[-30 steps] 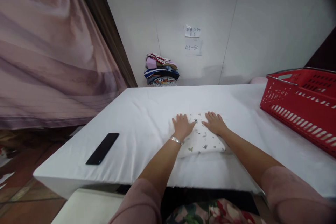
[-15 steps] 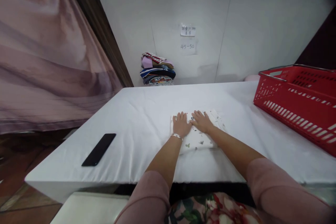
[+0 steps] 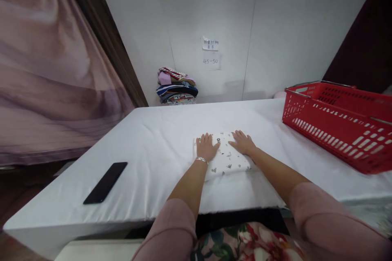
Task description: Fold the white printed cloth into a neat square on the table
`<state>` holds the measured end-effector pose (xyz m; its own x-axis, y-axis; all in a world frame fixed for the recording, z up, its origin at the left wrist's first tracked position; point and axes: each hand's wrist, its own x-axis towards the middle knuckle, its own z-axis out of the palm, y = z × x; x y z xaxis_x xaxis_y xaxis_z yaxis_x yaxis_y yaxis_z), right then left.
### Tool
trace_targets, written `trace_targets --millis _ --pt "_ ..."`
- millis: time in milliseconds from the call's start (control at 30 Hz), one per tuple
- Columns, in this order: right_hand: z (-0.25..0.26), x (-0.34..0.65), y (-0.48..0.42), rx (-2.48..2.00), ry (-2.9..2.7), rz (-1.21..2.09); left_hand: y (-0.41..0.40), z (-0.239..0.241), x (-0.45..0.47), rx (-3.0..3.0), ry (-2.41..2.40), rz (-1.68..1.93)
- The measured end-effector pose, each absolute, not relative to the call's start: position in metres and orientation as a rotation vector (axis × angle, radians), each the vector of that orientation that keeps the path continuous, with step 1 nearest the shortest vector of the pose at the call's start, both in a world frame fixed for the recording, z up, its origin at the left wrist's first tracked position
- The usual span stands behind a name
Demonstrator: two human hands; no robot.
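White printed cloth beneath left hand and right hand, both open flat, no grip.

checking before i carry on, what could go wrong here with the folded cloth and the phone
1. The left hand and right hand press flat on the folded printed cloth. A sideways push could drag the layers and spoil the fold.
2. The phone lies near the left front corner of the table. A stray elbow or sleeve might knock it off.
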<state>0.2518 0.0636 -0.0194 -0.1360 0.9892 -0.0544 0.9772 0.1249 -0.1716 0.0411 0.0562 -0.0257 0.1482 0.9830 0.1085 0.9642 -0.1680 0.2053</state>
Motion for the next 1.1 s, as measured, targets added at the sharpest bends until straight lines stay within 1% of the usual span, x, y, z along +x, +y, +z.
trace_targets --millis 67,133,233,300,433,600,1100 --pt "-0.015 0.255 0.066 -1.990 -2.276 0.342 0.056 -0.024 0.040 2.313 1.952 0.315" --pt "-0.011 0.263 0.066 -1.967 -2.117 0.388 0.056 -0.023 0.039 2.324 1.945 0.313" --pt "-0.009 0.287 0.060 -1.963 -1.797 0.337 0.056 -0.023 0.039 2.344 1.952 0.335" --pt "-0.009 0.304 0.055 -1.987 -1.691 0.316 0.056 -0.024 0.039 2.345 1.950 0.340" --pt "-0.009 0.318 0.053 -1.985 -1.645 0.328 0.057 -0.024 0.040 2.339 1.957 0.325" --pt "-0.004 0.303 0.071 -1.970 -1.662 0.358 0.057 -0.024 0.040 2.347 1.964 0.330" --pt "-0.003 0.277 0.093 -2.200 -1.582 0.323 0.055 -0.024 0.039 2.349 1.962 0.338"
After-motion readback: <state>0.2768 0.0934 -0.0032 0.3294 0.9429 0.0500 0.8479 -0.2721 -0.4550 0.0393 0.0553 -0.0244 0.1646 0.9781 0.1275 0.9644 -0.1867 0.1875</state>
